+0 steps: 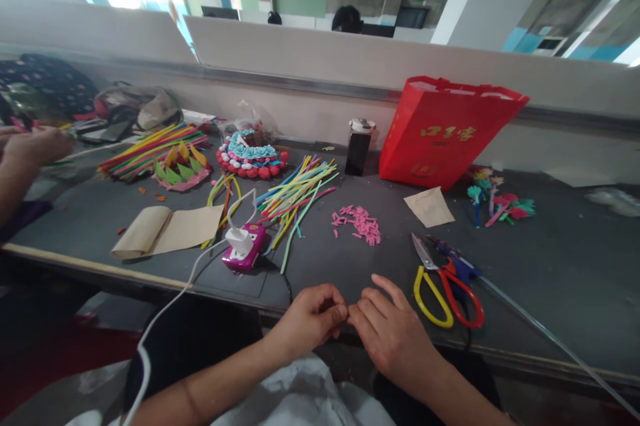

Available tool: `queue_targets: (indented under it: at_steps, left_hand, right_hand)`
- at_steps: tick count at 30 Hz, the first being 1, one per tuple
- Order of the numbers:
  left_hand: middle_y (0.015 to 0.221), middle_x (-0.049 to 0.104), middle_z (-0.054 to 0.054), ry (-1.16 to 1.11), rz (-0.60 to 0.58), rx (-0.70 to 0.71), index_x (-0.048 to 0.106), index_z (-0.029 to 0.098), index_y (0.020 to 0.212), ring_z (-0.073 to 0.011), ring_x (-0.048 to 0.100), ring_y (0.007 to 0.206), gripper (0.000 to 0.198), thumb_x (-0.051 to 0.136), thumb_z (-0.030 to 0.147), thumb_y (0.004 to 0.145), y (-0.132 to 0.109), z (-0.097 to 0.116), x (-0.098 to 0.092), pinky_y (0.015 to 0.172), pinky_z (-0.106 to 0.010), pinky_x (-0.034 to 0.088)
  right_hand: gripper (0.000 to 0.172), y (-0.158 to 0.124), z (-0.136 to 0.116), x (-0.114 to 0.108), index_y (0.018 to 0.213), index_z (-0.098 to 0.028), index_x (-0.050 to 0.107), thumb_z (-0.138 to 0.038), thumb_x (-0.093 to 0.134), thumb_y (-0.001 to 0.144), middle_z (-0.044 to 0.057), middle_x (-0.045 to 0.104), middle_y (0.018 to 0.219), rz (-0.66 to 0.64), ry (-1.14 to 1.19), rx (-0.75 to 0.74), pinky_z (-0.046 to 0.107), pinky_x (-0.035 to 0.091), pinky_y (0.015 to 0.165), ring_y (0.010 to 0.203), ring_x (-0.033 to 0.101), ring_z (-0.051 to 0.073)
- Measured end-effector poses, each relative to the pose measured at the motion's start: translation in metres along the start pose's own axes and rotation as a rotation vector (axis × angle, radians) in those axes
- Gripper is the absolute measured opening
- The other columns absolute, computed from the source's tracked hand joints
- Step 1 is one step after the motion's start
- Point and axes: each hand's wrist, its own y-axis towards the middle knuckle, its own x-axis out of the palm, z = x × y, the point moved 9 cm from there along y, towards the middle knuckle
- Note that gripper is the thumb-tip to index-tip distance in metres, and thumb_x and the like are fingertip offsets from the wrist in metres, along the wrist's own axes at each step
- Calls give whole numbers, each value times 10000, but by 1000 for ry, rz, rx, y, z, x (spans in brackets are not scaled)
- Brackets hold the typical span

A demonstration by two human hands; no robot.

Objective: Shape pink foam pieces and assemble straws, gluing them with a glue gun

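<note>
My left hand (311, 317) rests at the near edge of the dark table (550, 266), fingers curled with thumb and forefinger pinched together. My right hand (393, 326) lies beside it, its fingertips meeting the left hand's pinch; whatever is between them is too small to make out. A pile of small pink cut pieces (359, 222) lies just beyond my hands. Scissors with a yellow and a red handle (443, 283) lie to the right of my right hand. A fan of coloured straws (295, 196) lies left of centre.
A pink power adapter with a white cable (244, 246) sits front left, near brown folded paper (165, 229). Further back are a beaded round craft (253, 156), more straws (150, 149), a dark bottle (359, 145) and a red bag (440, 129). Another person's hand (35, 146) works at far left.
</note>
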Motion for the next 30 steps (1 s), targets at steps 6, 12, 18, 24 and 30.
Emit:
queue_targets:
  at_steps: [6, 12, 18, 24, 30]
  left_hand:
    - [504, 467, 70, -203, -39, -76, 487, 170, 729, -41, 275, 384, 375, 673, 497, 727, 3, -20, 8, 387, -199, 164]
    - [544, 487, 50, -100, -45, -94, 499, 160, 712, -55, 309, 435, 309, 634, 436, 746, 5, -32, 11, 414, -197, 192]
    - [566, 509, 37, 134, 4, 25, 535, 149, 719, -80, 398, 496, 196, 538, 322, 812, 0, -15, 11, 468, -188, 282]
    - [562, 466, 59, 228, 5, 87, 493, 167, 711, -66, 373, 446, 194, 476, 296, 856, -2, -10, 15, 447, -184, 279]
    - [578, 524, 32, 378, -59, 51, 504, 162, 696, -69, 432, 436, 231, 432, 292, 871, -3, -13, 17, 438, -180, 300]
  right_hand:
    - [289, -4, -3, 9, 806, -155, 604, -108, 347, 930, 44, 585, 699, -55, -34, -38, 462, 330, 1041, 807, 557, 194]
    - [312, -10, -7, 18, 723, -181, 554, -126, 338, 941, 17, 526, 639, -99, -22, -68, 464, 329, 1027, 703, 509, 181]
    - [324, -14, -7, 21, 733, -178, 572, -96, 324, 926, 31, 537, 649, -119, -17, -66, 467, 338, 1007, 709, 502, 196]
    - [306, -15, -4, 24, 715, -169, 574, -132, 363, 935, 35, 537, 649, -121, -36, -59, 446, 367, 968, 698, 500, 197]
    - [255, -17, -5, 28, 736, -166, 579, -141, 409, 925, 41, 553, 668, -188, -16, -96, 437, 377, 952, 716, 509, 198]
